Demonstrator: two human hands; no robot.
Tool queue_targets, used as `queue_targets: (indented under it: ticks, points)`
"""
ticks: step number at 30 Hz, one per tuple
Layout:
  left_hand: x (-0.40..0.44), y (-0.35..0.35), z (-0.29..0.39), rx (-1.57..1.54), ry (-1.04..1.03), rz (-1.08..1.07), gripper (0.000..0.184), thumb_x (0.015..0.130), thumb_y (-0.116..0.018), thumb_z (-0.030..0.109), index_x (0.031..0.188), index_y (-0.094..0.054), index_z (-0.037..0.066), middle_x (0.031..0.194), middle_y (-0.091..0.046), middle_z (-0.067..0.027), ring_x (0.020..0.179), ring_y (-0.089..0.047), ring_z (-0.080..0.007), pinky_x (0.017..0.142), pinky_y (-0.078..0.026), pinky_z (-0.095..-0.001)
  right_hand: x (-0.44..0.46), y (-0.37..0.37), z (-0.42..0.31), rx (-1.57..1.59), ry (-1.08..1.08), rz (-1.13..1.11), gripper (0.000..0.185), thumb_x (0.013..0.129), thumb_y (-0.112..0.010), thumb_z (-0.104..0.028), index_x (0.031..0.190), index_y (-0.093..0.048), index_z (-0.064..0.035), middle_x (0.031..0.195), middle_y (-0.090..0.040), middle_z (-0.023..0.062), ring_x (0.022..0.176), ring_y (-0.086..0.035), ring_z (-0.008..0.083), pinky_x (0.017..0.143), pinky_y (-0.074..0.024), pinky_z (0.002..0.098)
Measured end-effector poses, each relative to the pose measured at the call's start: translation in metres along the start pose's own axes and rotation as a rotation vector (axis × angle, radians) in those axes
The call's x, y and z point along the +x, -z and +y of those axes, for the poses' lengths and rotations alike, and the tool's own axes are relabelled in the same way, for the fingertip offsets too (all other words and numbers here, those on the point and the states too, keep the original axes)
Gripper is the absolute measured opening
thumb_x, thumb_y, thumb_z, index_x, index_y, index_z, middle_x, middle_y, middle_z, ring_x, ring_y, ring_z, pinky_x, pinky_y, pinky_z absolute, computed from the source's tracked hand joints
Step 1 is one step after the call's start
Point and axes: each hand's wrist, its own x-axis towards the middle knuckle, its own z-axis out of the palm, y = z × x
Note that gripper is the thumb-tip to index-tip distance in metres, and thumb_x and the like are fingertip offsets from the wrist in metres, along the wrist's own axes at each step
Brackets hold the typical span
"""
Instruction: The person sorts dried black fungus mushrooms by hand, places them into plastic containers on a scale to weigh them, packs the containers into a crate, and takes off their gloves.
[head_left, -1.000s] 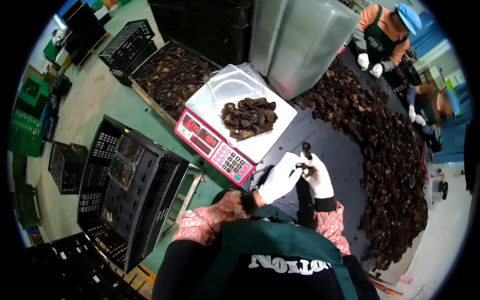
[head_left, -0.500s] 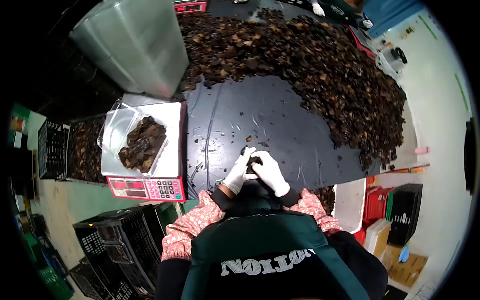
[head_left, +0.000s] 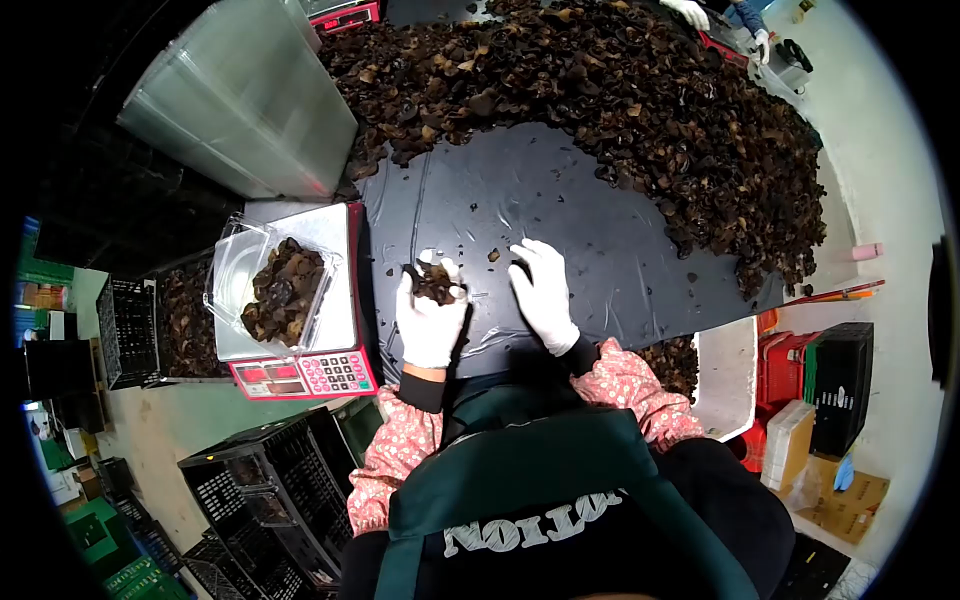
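My left hand (head_left: 431, 325), in a white glove, is closed around a few dark brown wood ear mushrooms (head_left: 434, 285), which show between the thumb and fingers. It is just right of the scale (head_left: 345, 280). On the scale's plate sits an open clear plastic container (head_left: 228, 268) with a heap of wood ear mushrooms (head_left: 287, 290) inside. My right hand (head_left: 546, 297), gloved in white too, is over the dark table cover (head_left: 620, 285) with fingers apart and nothing in them. A small mushroom scrap (head_left: 494, 255) lies between the hands.
A big pile of wood ear mushrooms (head_left: 590, 95) curves across the back and right of the table. Stacked clear containers (head_left: 245, 105) stand behind the scale. A white bin (head_left: 728, 385) is at lower right, black crates (head_left: 265, 480) at lower left. Another person's gloved hand (head_left: 687, 12) shows at top right.
My hands were together near my body; now they are apart and farther forward. The left has moved toward the scale with mushrooms in it, and the right has opened. The view has shifted slightly.
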Motion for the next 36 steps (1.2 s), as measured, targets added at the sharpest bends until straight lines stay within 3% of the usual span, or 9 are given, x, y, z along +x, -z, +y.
queue_targets:
  ticks: [5,11,15,20,21,23,27,33,36]
  points:
    - [0.0,-0.018,0.029,0.05,-0.151,0.031,0.03,0.099,-0.054,0.031,0.117,-0.062,0.008,0.109,-0.066,-0.0124,0.103,-0.062,-0.0272,0.08,-0.052,-0.038,-0.05,-0.043,-0.03,-0.227,0.558,-0.538,0.049,0.084,-0.066,-0.037,0.122,-0.061,-0.0064,0.134,-0.052,0.0149,0.137,-0.037,0.0355,0.112,-0.0256,0.0557]
    - [0.02,-0.007,0.037,0.248,-0.176,0.028,0.027,0.098,-0.06,0.023,0.121,-0.059,0.008,0.109,-0.066,-0.0111,0.099,-0.064,-0.0242,0.08,-0.055,-0.0372,0.003,-0.043,0.003,-0.461,0.343,-0.354,0.03,0.091,-0.058,-0.035,0.097,-0.068,-0.0076,0.125,-0.057,0.0145,0.131,-0.04,0.0351,0.111,-0.0228,0.0595]
    - [0.056,0.006,0.021,0.401,-0.204,0.103,0.022,0.096,-0.063,0.023,0.112,-0.062,0.008,0.1,-0.067,-0.0074,0.089,-0.065,-0.0188,0.075,-0.055,-0.0341,-0.002,0.008,0.053,-0.515,0.203,-0.452,0.015,0.082,-0.058,-0.02,0.076,-0.064,-0.0079,0.087,-0.064,0.0107,0.091,-0.061,0.0283,0.082,-0.0489,0.041]
    - [0.078,-0.025,-0.024,1.09,-0.377,0.194,0.022,0.093,-0.063,0.022,0.106,-0.062,0.005,0.081,-0.06,-0.003,0.061,-0.053,-0.01,0.053,-0.044,-0.0252,-0.089,0.139,0.071,-0.593,0.024,-0.314,0.01,0.077,-0.06,-0.011,0.068,-0.06,-0.0071,0.073,-0.06,0.0122,0.072,-0.06,0.0307,0.067,-0.0498,0.0422]
    - [0.083,-0.025,-0.03,1.167,-0.327,0.219,0.02,0.091,-0.063,0.02,0.104,-0.065,0.005,0.085,-0.062,-0.0051,0.069,-0.057,-0.0138,0.06,-0.048,-0.029,-0.109,0.162,0.073,-0.68,-0.067,-0.336,0.009,0.075,-0.062,-0.009,0.067,-0.059,-0.0067,0.073,-0.06,0.013,0.072,-0.06,0.0326,0.066,-0.0497,0.0428]
    - [0.103,-0.013,-0.045,1.851,-0.977,-0.03,0.019,0.083,-0.067,0.015,0.098,-0.068,0.004,0.099,-0.064,-0.0128,0.095,-0.06,-0.029,0.086,-0.048,-0.0375,-0.154,0.198,0.1,-0.806,-0.171,-0.35,0.009,0.074,-0.063,-0.009,0.068,-0.058,-0.0052,0.076,-0.06,0.014,0.074,-0.059,0.0335,0.068,-0.049,0.0451]
    - [0.113,0.011,-0.064,2.529,-0.639,-0.258,0.022,0.077,-0.069,0.017,0.095,-0.064,0.006,0.1,-0.062,-0.0126,0.098,-0.057,-0.031,0.088,-0.045,-0.0423,-0.166,0.215,0.118,-0.716,-0.413,-0.247,0.012,0.085,-0.065,-0.013,0.087,-0.065,-0.0012,0.096,-0.064,0.0169,0.093,-0.059,0.0359,0.085,-0.0475,0.0442]
    - [0.066,-0.023,-0.047,2.642,-0.799,-0.326,0.079,0.082,-0.07,0.041,0.145,-0.039,0.006,0.145,-0.04,-0.0187,0.137,-0.034,-0.0371,0.112,-0.026,-0.0544,-0.061,0.129,0.089,-0.359,-0.022,-0.134,0.013,0.092,-0.063,-0.011,0.098,-0.066,0.0,0.106,-0.065,0.0162,0.103,-0.06,0.0326,0.096,-0.0457,0.0398]
    - [0.017,-0.04,-0.019,2.255,-0.812,-0.4,0.064,0.087,-0.066,0.028,0.14,-0.043,0.0,0.13,-0.054,-0.02,0.118,-0.054,-0.0332,0.099,-0.042,-0.0421,0.003,0.07,0.031,-0.063,0.045,-0.184,0.012,0.092,-0.062,-0.009,0.099,-0.067,-0.0001,0.104,-0.067,0.0151,0.099,-0.063,0.0295,0.092,-0.0481,0.0364]
